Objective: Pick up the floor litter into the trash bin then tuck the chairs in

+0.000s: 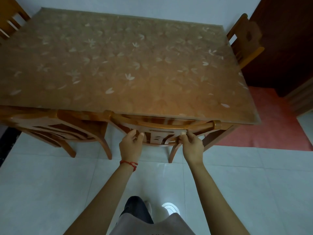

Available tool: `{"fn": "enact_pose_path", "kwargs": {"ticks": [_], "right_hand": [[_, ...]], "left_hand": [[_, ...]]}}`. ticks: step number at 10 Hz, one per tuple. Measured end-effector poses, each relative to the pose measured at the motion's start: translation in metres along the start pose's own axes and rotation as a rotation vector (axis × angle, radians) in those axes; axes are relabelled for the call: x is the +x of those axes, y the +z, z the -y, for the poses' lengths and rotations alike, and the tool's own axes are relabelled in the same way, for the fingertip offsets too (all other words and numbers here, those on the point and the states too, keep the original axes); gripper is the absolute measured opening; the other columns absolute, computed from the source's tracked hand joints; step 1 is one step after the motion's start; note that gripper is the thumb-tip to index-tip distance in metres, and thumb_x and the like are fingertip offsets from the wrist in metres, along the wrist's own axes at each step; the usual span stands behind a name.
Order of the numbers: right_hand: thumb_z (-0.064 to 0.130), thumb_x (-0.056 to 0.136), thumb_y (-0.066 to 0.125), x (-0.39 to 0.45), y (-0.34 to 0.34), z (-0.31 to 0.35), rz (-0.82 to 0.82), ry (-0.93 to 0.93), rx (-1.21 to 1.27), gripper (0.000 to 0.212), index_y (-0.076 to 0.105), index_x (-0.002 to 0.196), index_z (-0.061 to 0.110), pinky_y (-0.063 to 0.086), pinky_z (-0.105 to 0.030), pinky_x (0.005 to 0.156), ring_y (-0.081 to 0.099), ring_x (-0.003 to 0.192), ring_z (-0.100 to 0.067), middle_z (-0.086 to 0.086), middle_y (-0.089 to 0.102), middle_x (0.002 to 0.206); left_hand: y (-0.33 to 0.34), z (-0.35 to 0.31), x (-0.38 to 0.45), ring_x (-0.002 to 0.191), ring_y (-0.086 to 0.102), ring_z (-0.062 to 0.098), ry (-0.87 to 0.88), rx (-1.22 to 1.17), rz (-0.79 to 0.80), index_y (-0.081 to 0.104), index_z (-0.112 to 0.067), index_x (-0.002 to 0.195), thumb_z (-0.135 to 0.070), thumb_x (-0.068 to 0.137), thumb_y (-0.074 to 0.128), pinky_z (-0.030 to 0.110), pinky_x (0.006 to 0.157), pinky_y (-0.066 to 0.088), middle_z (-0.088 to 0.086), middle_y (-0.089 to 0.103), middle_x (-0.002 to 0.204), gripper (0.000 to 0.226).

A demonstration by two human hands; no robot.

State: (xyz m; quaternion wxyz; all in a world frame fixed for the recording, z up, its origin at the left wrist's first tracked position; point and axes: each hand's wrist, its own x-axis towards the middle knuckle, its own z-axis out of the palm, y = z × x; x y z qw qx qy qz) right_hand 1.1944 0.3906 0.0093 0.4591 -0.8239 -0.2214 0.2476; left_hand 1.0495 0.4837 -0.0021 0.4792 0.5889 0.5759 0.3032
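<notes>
A wooden chair (162,124) stands directly in front of me, its curved top rail against the near edge of the table (118,65). My left hand (131,145) grips the left side of the chair's backrest. On the right side of the same backrest, my right hand (192,145) holds with fingers curled around the wood. A second wooden chair (55,126) sits to the left, pushed under the table's near edge. No litter or trash bin is in sight.
The table carries a brown leaf-patterned cover. Two more chairs stand at the far left corner (11,19) and at the right end (243,39). A red mat (271,126) lies right of the table, with a dark wooden door (284,48) behind it. Pale tiles cover the floor.
</notes>
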Motion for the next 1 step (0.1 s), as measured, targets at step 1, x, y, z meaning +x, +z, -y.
{"fn": "enact_pose_path", "kwargs": {"ticks": [1], "right_hand": [[0.033, 0.096, 0.039, -0.0255, -0.0039, -0.0008, 0.053, -0.069, -0.047, 0.034, 0.063, 0.092, 0.009, 0.041, -0.02, 0.063, 0.06, 0.084, -0.018, -0.003, 0.066, 0.086]], "left_hand": [[-0.0099, 0.0072, -0.0117, 0.121, 0.047, 0.029, 0.014, 0.16, 0.056, 0.052, -0.002, 0.124, -0.019, 0.088, 0.056, 0.033, 0.098, 0.036, 0.018, 0.054, 0.128, 0.04]]}}
